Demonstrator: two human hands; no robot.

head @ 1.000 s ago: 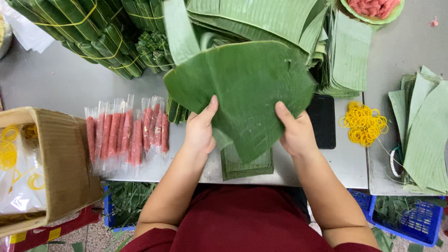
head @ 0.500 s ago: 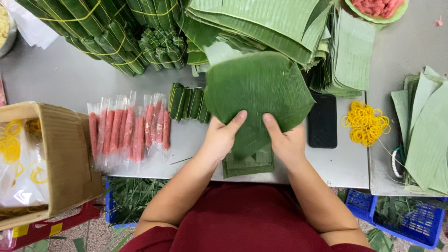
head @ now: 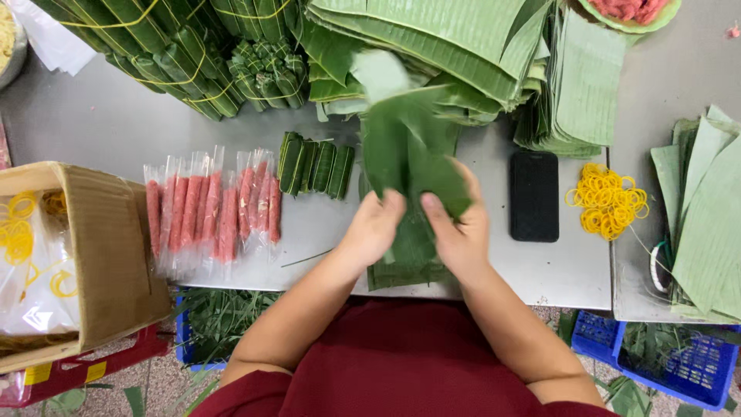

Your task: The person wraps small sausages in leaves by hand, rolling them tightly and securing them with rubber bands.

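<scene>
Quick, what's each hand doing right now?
Left hand: closed on the folded banana leaf.
Right hand: closed on the same leaf.

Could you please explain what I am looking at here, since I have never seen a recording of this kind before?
The picture comes from a camera worn on a person's head, looking down at their own bare hands over a grey metal table. The left hand and the right hand together hold a folded green leaf. On the table lie plastic-wrapped pink sausages, small leaf-wrapped rolls, a black phone, yellow rubber bands and stacks of cut leaves. A cardboard box sits at the left.
</scene>
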